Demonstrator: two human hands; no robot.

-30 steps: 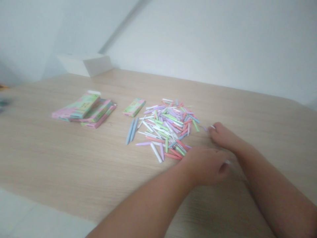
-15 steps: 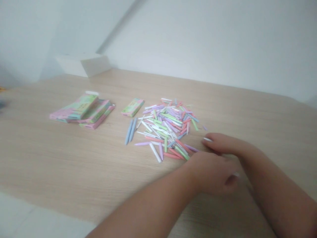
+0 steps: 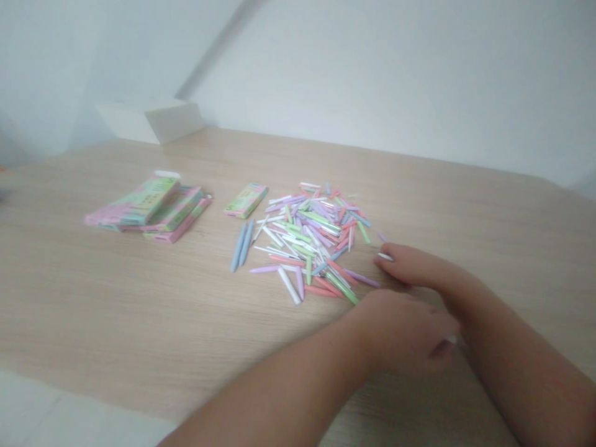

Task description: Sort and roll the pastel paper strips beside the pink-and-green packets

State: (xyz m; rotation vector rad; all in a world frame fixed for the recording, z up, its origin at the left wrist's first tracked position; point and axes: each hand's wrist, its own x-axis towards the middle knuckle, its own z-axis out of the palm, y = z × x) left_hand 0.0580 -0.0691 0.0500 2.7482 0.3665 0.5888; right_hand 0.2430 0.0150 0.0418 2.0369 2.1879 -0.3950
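Note:
A loose pile of pastel sticks (image 3: 311, 242) in pink, lilac, green, white and blue lies on the wooden table (image 3: 116, 298). My right hand (image 3: 414, 264) rests at the pile's right side, its fingertips pinching a thin white stick (image 3: 385, 256). My left hand (image 3: 400, 329) sits just below the pile, curled, with a small white stick end (image 3: 451, 339) showing past its fingers. The rest of that stick is hidden. Two blue sticks (image 3: 239, 247) lie side by side left of the pile.
A stack of flat pink-and-green printed packets (image 3: 149, 208) lies at the left, and a single green packet (image 3: 246, 200) lies near the pile. A white box (image 3: 151, 121) stands at the table's far edge against the white wall. Pale floor shows beyond the near-left table edge.
My left hand has moved right and nearer to me. My right hand has moved down and left from the pile's right side. The whole scene has shifted slightly left in view.

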